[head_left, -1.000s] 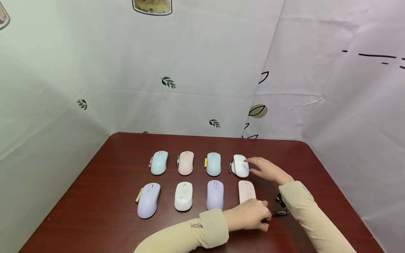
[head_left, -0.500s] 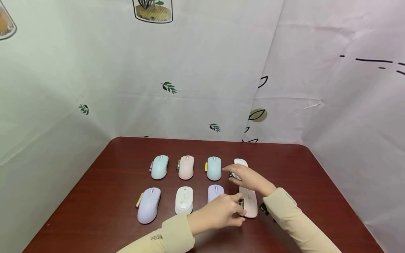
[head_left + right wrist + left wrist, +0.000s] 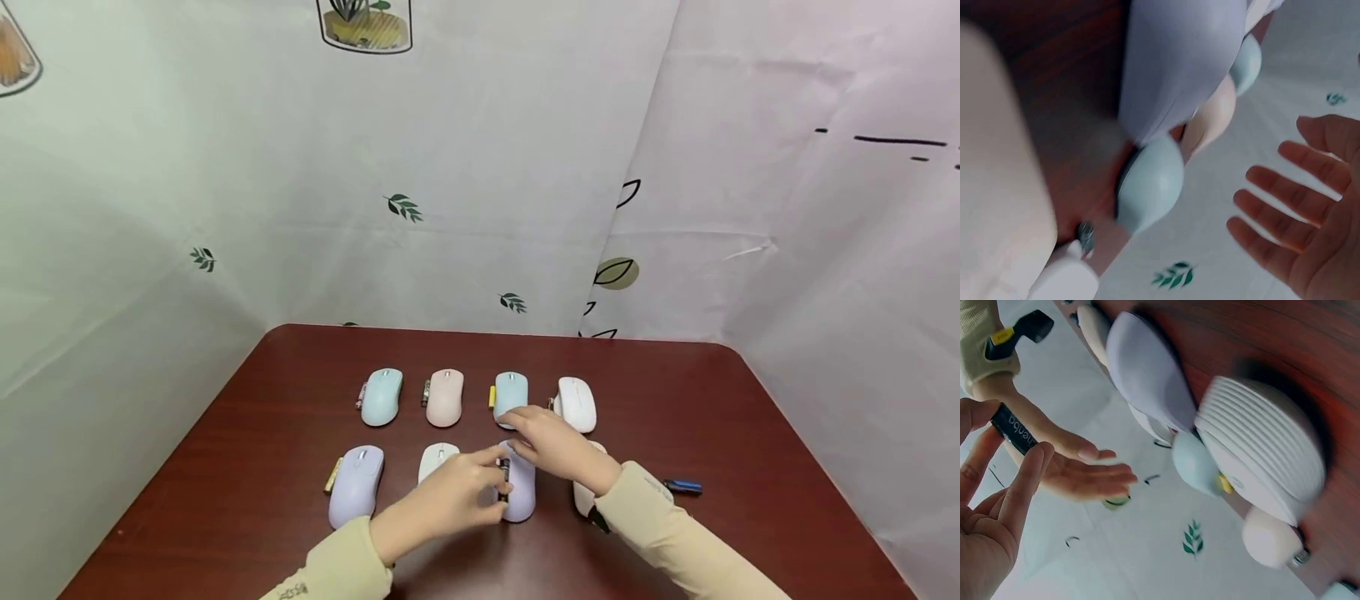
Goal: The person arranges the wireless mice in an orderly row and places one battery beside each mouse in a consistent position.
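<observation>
My left hand [image 3: 450, 500] pinches a small black battery [image 3: 1014, 428] between thumb and fingertips. In the head view it is held up over the left side of a purple mouse [image 3: 522, 487]. My right hand [image 3: 558, 448], fingers extended and holding nothing, hovers over the far end of that mouse and in front of a light blue mouse [image 3: 512, 392]. The right wrist view shows the spread fingers [image 3: 1285, 231] apart from any object. Left of the purple mouse, a white mouse [image 3: 437, 458] is partly hidden by my left hand. A pink mouse [image 3: 585, 496] is mostly covered by my right forearm.
Other mice stand in two rows: light blue [image 3: 382, 397], pink [image 3: 445, 398] and white [image 3: 577, 405] at the back, another purple mouse [image 3: 356, 487] front left. Batteries lie beside several, one a yellow battery [image 3: 492, 397]. A blue-and-black battery [image 3: 682, 487] lies far right.
Both hands have moved left, from the pink and white mice at the right to the purple mouse. The left hand carries the battery along; the white mouse at the back is uncovered.
</observation>
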